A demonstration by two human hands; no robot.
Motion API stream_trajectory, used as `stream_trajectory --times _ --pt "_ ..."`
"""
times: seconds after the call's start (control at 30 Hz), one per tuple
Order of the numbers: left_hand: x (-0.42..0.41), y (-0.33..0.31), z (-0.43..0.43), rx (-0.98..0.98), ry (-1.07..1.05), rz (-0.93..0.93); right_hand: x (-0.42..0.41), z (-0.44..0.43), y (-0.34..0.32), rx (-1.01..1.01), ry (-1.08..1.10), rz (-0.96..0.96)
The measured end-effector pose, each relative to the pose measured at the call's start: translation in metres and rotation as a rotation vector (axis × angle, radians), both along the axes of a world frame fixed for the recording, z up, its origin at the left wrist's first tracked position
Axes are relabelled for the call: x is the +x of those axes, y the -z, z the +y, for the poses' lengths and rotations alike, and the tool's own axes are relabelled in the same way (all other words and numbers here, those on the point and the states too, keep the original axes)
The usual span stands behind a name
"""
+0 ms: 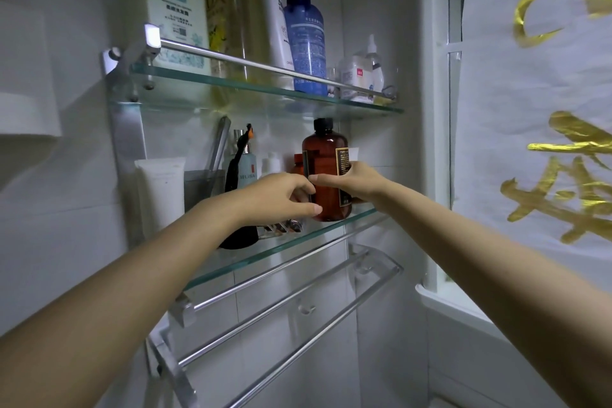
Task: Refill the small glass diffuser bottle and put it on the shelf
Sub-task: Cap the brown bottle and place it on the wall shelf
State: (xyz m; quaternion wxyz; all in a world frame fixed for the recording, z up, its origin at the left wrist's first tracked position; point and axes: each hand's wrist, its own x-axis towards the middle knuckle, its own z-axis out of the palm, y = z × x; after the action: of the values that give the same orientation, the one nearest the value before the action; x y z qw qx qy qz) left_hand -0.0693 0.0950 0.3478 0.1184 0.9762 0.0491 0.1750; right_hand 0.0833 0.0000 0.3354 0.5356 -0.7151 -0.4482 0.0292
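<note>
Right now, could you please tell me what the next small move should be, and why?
Probably lift the amber bottle off the lower glass shelf: the right hand grips its side, the left hand is beside it, and it stands capped.

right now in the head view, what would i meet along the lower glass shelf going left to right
white tube → grey cup → pale labelled bottle → small white bottle → amber bottle
</note>
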Motion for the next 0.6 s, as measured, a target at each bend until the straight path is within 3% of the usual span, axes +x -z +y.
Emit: stream_trajectory --times 0.27,0.6 --pt "-0.002 0.004 -0.004 -0.032 0.014 -0.013 -0.008 -0.007 0.008 -0.016 -0.068 0.024" --pt "-0.011 0.008 -0.025 -0.012 0.055 -0.023 -0.028 -0.059 0.031 -0.109 0.060 0.034"
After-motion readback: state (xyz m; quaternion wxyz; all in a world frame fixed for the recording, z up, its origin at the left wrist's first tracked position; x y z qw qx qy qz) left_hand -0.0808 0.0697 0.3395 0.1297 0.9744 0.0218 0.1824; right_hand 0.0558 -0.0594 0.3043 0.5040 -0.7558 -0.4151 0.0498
